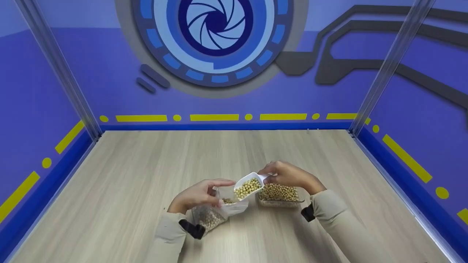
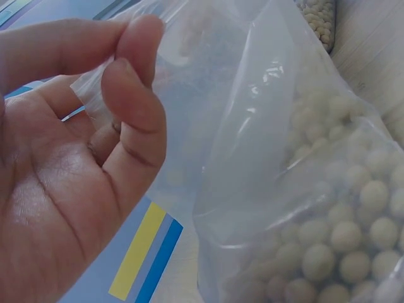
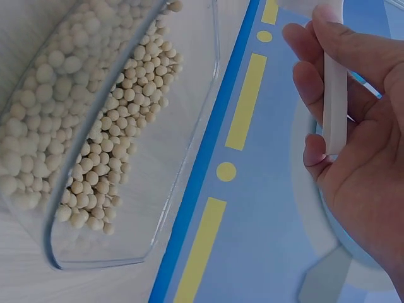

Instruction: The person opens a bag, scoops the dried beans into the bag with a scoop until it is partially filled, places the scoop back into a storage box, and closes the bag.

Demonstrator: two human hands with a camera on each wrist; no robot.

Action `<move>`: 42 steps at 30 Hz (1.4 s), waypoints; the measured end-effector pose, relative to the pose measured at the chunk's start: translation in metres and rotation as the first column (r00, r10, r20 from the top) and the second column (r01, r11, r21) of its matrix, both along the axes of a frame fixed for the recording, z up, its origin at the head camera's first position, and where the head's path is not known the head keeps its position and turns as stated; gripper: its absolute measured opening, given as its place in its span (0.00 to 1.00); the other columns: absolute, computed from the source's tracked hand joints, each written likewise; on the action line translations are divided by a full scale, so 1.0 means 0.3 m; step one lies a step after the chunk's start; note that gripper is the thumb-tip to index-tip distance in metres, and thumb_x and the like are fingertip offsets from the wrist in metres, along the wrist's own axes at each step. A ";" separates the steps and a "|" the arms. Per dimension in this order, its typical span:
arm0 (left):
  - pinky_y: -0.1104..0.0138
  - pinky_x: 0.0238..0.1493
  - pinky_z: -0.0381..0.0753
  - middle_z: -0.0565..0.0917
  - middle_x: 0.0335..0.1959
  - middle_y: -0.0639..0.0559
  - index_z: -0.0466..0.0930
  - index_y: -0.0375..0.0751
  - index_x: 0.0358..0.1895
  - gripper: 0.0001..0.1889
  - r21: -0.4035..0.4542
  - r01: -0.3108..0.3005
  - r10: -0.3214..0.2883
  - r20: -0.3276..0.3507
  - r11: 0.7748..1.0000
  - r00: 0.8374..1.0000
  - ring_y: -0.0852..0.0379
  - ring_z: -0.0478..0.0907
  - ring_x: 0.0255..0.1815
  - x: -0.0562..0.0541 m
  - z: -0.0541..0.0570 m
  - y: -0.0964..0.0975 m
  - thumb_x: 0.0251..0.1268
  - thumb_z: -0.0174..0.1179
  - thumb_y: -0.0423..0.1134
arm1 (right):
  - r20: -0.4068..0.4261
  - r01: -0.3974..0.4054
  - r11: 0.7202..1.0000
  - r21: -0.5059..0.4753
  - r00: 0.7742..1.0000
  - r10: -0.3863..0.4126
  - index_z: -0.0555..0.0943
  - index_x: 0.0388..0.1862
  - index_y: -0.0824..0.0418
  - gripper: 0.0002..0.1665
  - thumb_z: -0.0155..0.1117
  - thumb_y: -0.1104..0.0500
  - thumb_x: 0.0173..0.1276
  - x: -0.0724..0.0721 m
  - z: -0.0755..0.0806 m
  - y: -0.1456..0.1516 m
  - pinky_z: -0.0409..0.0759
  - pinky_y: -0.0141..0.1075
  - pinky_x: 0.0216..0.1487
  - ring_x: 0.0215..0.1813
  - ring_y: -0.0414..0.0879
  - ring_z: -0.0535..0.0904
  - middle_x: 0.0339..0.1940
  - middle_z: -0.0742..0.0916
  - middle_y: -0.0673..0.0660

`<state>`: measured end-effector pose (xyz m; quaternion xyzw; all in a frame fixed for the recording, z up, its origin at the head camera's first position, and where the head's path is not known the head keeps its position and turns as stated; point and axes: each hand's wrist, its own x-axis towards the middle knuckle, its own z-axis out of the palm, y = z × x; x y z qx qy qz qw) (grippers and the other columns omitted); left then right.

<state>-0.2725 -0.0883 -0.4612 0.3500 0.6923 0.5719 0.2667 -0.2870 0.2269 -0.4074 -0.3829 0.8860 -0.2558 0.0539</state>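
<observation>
My right hand [image 1: 292, 178] grips the handle [image 3: 335, 107] of a white scoop [image 1: 240, 181] heaped with pale yellow soybeans [image 1: 249, 187]. The scoop's front end is over the mouth of a clear plastic bag [image 1: 237, 208]. At the bag's mouth, my left hand [image 1: 195, 195] pinches the film between thumb and fingers, and the film shows stretched from the fingertips in the left wrist view. More soybeans [image 2: 346, 237] fill the lower part of the bag, which leans on the table. Below my right hand stands a clear rectangular container [image 1: 279, 203] holding soybeans [image 3: 95, 170].
The wood-grain table [image 1: 146, 157] is bounded by a blue back wall [image 1: 84, 73] and side walls with yellow markings. Clear corner posts [image 1: 387, 69] rise at the back. A black strap [image 1: 192, 229] sits at my left wrist, another [image 1: 308, 212] at my right.
</observation>
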 end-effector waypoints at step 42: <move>0.72 0.33 0.80 0.70 0.66 0.35 0.63 0.37 0.71 0.35 0.012 -0.002 0.002 0.015 1.000 1.000 0.69 0.71 0.21 0.001 -0.003 -0.006 0.56 0.53 0.20 | -0.053 0.028 0.997 0.076 0.998 -0.024 0.85 0.49 0.64 0.16 0.67 0.64 0.61 0.017 0.064 -0.035 0.82 0.47 0.47 0.46 0.52 0.82 0.45 0.89 0.58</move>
